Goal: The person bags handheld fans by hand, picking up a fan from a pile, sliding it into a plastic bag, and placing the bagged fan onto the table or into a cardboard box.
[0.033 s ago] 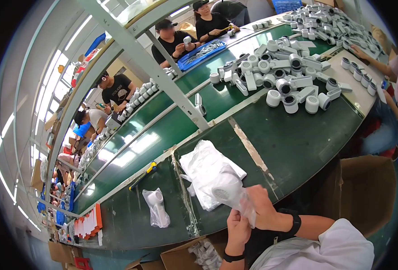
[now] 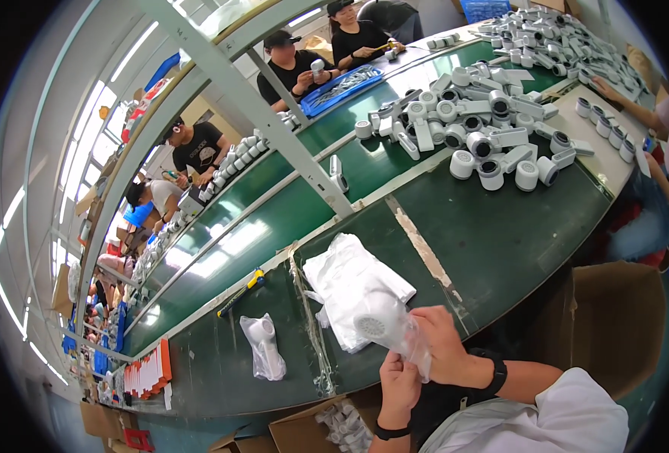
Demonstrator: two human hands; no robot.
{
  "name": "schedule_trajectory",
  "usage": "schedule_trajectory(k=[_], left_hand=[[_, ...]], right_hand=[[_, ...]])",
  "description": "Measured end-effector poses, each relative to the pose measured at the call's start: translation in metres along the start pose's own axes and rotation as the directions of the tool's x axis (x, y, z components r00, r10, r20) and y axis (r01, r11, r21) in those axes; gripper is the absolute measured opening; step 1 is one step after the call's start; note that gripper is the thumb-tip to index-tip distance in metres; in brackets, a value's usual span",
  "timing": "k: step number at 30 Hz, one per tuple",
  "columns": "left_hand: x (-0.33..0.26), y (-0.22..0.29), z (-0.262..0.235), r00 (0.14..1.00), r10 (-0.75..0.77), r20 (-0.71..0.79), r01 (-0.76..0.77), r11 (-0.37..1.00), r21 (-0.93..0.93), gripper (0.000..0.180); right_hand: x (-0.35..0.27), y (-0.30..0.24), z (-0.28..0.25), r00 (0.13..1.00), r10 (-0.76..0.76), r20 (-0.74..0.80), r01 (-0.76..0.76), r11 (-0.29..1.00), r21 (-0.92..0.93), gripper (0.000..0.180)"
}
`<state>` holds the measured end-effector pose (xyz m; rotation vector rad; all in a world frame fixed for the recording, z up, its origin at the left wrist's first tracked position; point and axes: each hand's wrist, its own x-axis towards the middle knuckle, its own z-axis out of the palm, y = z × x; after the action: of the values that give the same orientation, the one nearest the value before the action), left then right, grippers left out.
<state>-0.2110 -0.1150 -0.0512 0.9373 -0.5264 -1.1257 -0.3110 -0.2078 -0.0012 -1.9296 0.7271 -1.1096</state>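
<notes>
At green bench (image 2: 512, 234), left hand (image 2: 399, 386), right hand (image 2: 446, 351), gripping bagged device (image 2: 376, 321)

Open passage runs over the dark-green tabletop (image 2: 516, 234) between the right hand (image 2: 441, 349) and the heap of white, round-headed plastic devices (image 2: 466, 124). Leftward, a low pile of white plastic bags (image 2: 342, 272) and a slanted, pale metal post (image 2: 278, 140) obstruct.

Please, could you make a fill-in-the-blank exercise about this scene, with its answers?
The left hand and right hand hold a white device inside a bag of clear ____.
Another bagged device lies to the ____ of the white pile.
The wristbands are both ____.

Missing words: plastic; left; black.
</notes>
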Motion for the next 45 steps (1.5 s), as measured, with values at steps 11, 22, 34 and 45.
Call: schedule_trajectory(k=[11,22,34,45], left_hand=[[-0.027,0.060,-0.052,0.978,0.178,-0.107,-0.196,0.960,-0.198,0.047],[-0.055,0.175,-0.229,0.333,0.740,-0.584,0.047,0.605,0.795,0.050],[-0.015,0.162,-0.237,0.347,0.937,-0.025,0.392,-0.121,0.912,0.036],[0.024,0.060,-0.093,0.793,0.609,0.016,-0.222,0.264,0.939,0.018]], right_hand=[[-0.005,0.010,0.005,0.973,-0.228,-0.021,0.228,0.974,-0.010,0.007],[-0.015,0.037,-0.007,0.939,0.231,0.255,-0.264,0.959,0.104,0.015],[-0.019,0.048,-0.007,0.977,0.136,0.164,-0.151,0.985,0.080,0.013],[0.029,0.026,-0.109,0.986,0.128,-0.103,-0.133,0.990,-0.050,0.018]])
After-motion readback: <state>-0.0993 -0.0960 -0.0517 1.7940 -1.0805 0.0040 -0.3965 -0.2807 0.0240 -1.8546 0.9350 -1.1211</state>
